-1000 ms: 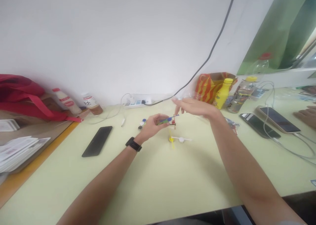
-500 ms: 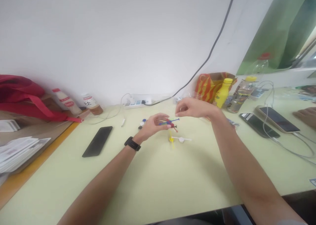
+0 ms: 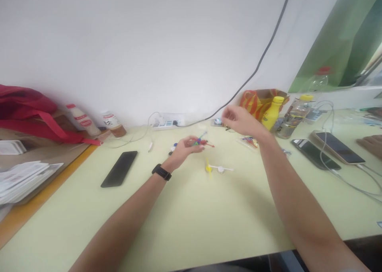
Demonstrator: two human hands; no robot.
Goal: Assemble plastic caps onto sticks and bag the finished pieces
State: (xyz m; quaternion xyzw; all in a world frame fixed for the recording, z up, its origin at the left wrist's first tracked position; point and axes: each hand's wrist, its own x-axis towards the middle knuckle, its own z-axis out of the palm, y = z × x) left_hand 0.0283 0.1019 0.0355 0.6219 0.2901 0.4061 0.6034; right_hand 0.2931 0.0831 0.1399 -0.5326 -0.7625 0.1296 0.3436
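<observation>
My left hand (image 3: 186, 147) is closed in a pinch around a small cluster of red, blue and green plastic pieces (image 3: 199, 141) with thin arms sticking out. To its right, my right hand (image 3: 237, 118) is lifted over the table, fingertips pressed together and pointing down; what they hold, if anything, is too small to make out. Below the hands lie a yellow piece with thin arms (image 3: 208, 167) and a white piece with thin arms (image 3: 221, 169), side by side. Small round blue, white and black pieces (image 3: 172, 149) sit behind my left hand, partly hidden.
A black phone (image 3: 119, 169) lies at left. A power strip (image 3: 165, 122) stands against the wall. Bottles (image 3: 85, 120) are at back left. A yellow bottle (image 3: 273, 114) and clear bottle (image 3: 295, 116) are at right, near two phones (image 3: 314, 154) with cables. Another person's hand (image 3: 370, 142) rests at far right.
My right hand has risen and moved right, away from my left hand. The pieces in my left hand have tilted and shifted slightly left. The yellow and white pieces stay on the table.
</observation>
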